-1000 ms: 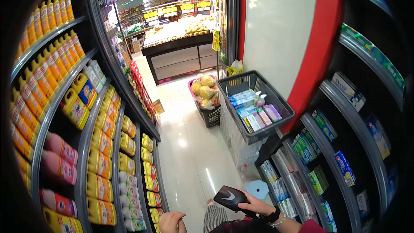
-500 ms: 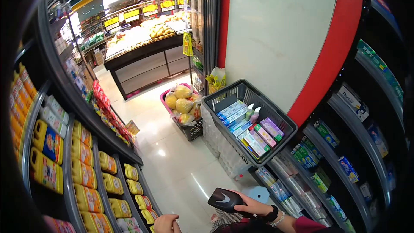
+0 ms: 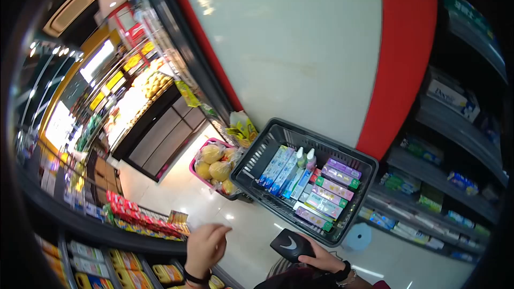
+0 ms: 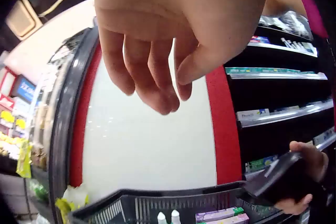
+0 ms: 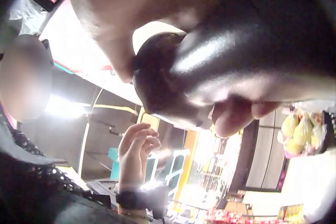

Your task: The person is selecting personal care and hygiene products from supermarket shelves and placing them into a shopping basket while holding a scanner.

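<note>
My right hand (image 3: 321, 259) grips a black handheld barcode scanner (image 3: 292, 245) with a pale crescent mark on its head, low in the head view. The left hand (image 3: 206, 249) is raised to the left of it, holding nothing. In the left wrist view its fingers (image 4: 157, 95) hang loosely curled. A dark grey shopping basket (image 3: 369, 182) stands just beyond the scanner. Inside lie several toothpaste boxes (image 3: 332, 198) and two small bottles with pale caps (image 3: 305, 159). The right wrist view shows the scanner's glossy dark body (image 5: 220, 56) close up.
A pink-rimmed basket (image 3: 194, 167) of bagged yellow fruit (image 3: 213, 163) stands left of the grey one. Shelves (image 3: 412, 219) line the right side; yellow jugs (image 3: 131, 275) fill shelves at lower left. A white wall panel (image 3: 289, 48) with red edging rises behind.
The head view has turned right and tilted, bringing the grey basket nearer the middle. My left hand has come up higher into view. The right hand still holds the scanner.
</note>
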Demonstrator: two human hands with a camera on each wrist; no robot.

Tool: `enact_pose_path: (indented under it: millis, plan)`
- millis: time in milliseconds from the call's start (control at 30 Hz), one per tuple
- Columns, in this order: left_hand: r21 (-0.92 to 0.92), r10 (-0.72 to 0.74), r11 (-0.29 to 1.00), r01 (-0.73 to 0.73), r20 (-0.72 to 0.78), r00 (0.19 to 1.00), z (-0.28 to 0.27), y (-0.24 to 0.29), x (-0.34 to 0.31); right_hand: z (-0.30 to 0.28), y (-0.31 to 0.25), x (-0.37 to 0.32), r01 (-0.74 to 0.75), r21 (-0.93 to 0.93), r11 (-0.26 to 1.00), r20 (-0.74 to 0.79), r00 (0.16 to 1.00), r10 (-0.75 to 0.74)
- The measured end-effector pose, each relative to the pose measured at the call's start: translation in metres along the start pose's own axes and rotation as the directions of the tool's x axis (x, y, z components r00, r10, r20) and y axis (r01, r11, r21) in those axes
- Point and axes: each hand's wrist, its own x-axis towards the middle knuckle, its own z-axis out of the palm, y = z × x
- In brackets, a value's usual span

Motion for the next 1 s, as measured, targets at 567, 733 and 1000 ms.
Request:
enact_pose_path:
  millis: [567,733,1000]
  plan:
    - [-0.15,0.831,0.517,-0.843,0.324,0.452,0.333,-0.102,0.346,0.022,-0.002,0.059,0.222,0.045,0.974,-0.854,0.514,-0.078]
    - [-0.146,0.838,0.405,-0.903,0.453,0.303,0.397,-0.109,0.357,0.061,0.013,0.1,0.34,0.006,0.941,-0.966,0.246,-0.083]
    - [-0.267,0.894,0.358,-0.895,0.375,0.245,0.344,-0.106,0.375,0.092,0.016,0.139,0.342,-0.041,0.939,-0.993,0.094,-0.077]
